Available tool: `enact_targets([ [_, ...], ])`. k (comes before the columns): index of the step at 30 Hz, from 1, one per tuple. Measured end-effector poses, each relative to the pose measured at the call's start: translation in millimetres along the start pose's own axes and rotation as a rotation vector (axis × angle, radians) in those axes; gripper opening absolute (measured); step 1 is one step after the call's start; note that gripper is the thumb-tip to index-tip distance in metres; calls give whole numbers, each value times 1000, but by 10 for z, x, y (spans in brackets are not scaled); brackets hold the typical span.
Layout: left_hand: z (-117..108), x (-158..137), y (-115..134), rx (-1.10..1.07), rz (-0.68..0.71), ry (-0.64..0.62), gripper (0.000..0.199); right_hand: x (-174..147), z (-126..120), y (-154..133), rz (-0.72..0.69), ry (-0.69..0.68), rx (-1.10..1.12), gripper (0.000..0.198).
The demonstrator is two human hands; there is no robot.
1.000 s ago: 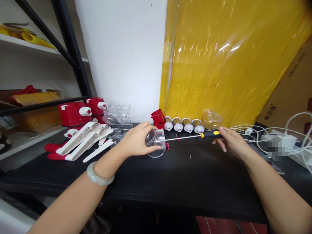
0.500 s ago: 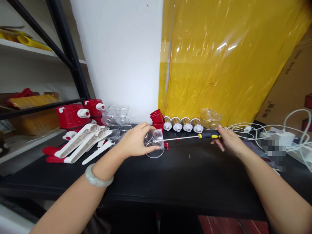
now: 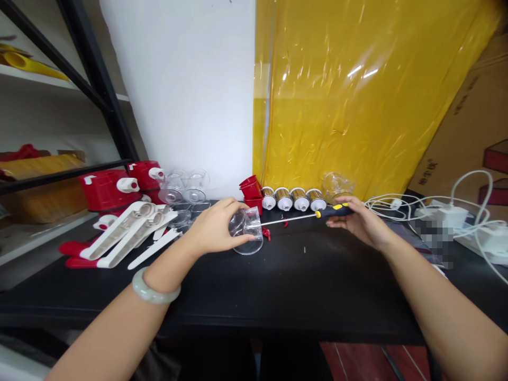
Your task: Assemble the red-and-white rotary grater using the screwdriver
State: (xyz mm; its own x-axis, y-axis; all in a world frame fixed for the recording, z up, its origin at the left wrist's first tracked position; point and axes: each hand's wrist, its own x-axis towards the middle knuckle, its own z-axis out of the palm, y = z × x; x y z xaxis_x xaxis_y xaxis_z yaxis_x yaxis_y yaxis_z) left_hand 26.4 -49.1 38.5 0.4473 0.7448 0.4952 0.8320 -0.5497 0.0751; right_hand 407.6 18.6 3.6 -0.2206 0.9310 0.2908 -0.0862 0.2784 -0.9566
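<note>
Left hand (image 3: 216, 227) was clamped on a clear plastic housing (image 3: 254, 233), thumb on the near side, fingers over the top. Housing sat mid-worktop (image 3: 278, 291), its short tube facing right. Right hand (image 3: 361, 225) gripped the rear of a black-and-yellow screwdriver (image 3: 328, 211), thumb and index on the handle, other fingers curled beneath. Shaft ran roughly level, left into the tube end; couldn't tell what the tip touched inside.

Small red clip (image 3: 266, 234) lay just beside the housing, right side. Behind: red hopper parts (image 3: 251, 189), then four perforated drums (image 3: 283, 199) in a row, white ends toward the person. Another clear part (image 3: 337, 185) stood behind the right hand.

Far left: red bases (image 3: 103, 190), white arms with red ends (image 3: 123, 233), clear parts (image 3: 184, 185) grouped near the wall. White cables (image 3: 381, 203) were tangled at right.
</note>
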Motion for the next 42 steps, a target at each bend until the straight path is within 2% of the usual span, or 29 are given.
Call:
enact_targets([
  [3, -3, -5, 8, 2, -6, 3, 66, -20, 2, -20, -29, -14, 35, 42],
  [5, -3, -3, 13, 3, -4, 2, 66, -19, -26, 12, -9, 21, -75, 39],
  [8, 1, 4, 15, 1, -1, 5, 65, 3, -47, 66, 30, 78, -190, 47],
  [13, 6, 6, 4, 4, 2, 11, 65, -3, 15, 5, -40, 4, 70, 44],
  [15, 2, 3, 4, 5, 2, 9, 66, -19, 12, -14, -49, -6, 63, 45],
  [17, -2, 2, 7, 5, 2, 8, 66, -26, -12, -1, -31, 17, -41, 36],
  [20, 2, 7, 8, 7, 3, 7, 66, -17, -28, 26, -9, 56, -166, 45],
  [23, 14, 13, -3, 13, 7, 6, 66, -17, 11, -2, -42, 35, -34, 43],
  [26, 18, 11, -12, 15, 5, 2, 66, -31, 24, -28, -83, -1, 39, 49],
  [29, 13, 7, -11, 9, 0, -2, 65, -21, -30, 21, -35, 38, -116, 39],
  [32, 8, 7, -7, 1, 0, 4, 64, 11, -64, 73, -5, 108, -217, 47],
  [35, 8, 6, -11, -2, -1, 2, 63, 14, -24, 46, -63, 47, -40, 38],
  [38, 9, 2, -16, -4, -5, -2, 63, -11, 10, 5, -104, -5, 46, 43],
  [40, 10, 0, -17, -5, -5, -2, 63, -18, -2, 15, -76, 19, -37, 35],
  [42, 11, -2, -17, -5, -4, -4, 64, -11, -22, 42, -28, 79, -169, 39],
])
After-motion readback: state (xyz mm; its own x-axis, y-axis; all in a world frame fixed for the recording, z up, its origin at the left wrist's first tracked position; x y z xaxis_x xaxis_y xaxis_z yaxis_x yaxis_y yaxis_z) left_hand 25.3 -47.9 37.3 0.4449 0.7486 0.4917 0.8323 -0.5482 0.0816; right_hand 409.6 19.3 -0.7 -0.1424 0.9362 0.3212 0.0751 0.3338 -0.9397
